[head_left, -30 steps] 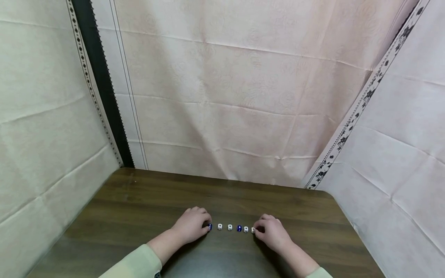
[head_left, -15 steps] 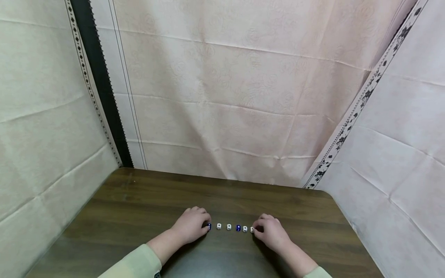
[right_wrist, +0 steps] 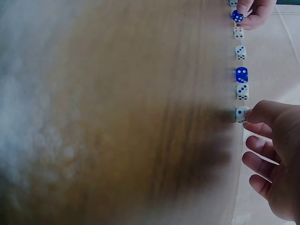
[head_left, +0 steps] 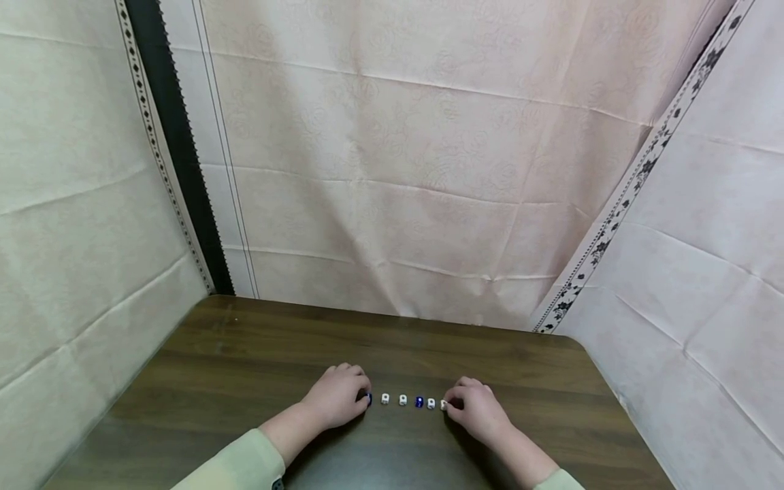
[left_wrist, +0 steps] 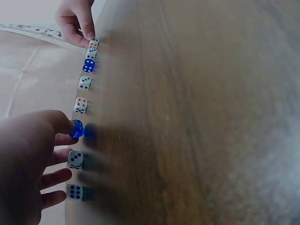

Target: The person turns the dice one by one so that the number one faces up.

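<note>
Several small dice form a row across the wooden table. My left hand (head_left: 335, 397) pinches a blue die (left_wrist: 77, 129) between thumb and index finger; whether it touches the tabletop I cannot tell. Two white dice, one showing three (left_wrist: 75, 160) and one showing six (left_wrist: 75, 192), sit by its other fingertips, hidden from the head view. At the row's right end my right hand (head_left: 480, 408) pinches a white die (right_wrist: 241, 115) with thumb and index finger. Between the hands stand a white die (head_left: 385, 399), another white die (head_left: 403, 400), a blue die (head_left: 419, 402) and a third white die (head_left: 431, 403).
The brown wooden table (head_left: 380, 344) has rounded far corners. Pale creased cloth (head_left: 392, 156) hangs behind it, with more cloth at the left and right sides. Light green sleeves (head_left: 245, 459) cover both forearms.
</note>
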Motion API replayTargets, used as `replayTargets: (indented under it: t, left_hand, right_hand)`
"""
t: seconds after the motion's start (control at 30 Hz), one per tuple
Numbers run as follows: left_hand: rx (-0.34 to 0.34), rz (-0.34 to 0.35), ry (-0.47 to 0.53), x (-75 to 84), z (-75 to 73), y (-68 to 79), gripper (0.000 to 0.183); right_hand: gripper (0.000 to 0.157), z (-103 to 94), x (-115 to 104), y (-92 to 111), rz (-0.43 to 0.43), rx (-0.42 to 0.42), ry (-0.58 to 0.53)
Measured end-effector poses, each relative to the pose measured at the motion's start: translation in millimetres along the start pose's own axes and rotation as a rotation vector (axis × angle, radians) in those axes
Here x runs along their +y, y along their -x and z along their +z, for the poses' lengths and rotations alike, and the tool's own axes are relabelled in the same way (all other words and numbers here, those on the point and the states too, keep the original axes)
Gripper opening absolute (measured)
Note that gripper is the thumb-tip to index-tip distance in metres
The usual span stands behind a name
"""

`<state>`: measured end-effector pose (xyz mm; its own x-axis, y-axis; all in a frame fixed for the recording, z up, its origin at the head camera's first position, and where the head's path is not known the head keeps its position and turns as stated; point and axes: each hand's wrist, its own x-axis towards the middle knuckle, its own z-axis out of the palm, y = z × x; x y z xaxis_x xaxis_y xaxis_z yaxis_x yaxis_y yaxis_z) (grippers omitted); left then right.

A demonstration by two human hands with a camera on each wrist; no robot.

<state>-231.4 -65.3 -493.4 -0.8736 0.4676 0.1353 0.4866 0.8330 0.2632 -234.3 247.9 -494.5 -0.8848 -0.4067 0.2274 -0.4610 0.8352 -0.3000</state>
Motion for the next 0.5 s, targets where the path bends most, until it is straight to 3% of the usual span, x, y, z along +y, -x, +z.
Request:
replayTargets:
  t: [0.5]
  left_hand:
    - [0.048, -0.004, -0.01, -0.1, 2.2, -3.4, 0.008]
  right_hand:
    - [0.004, -0.7, 0.6, 0.0, -0.008, -0.016, -0.001]
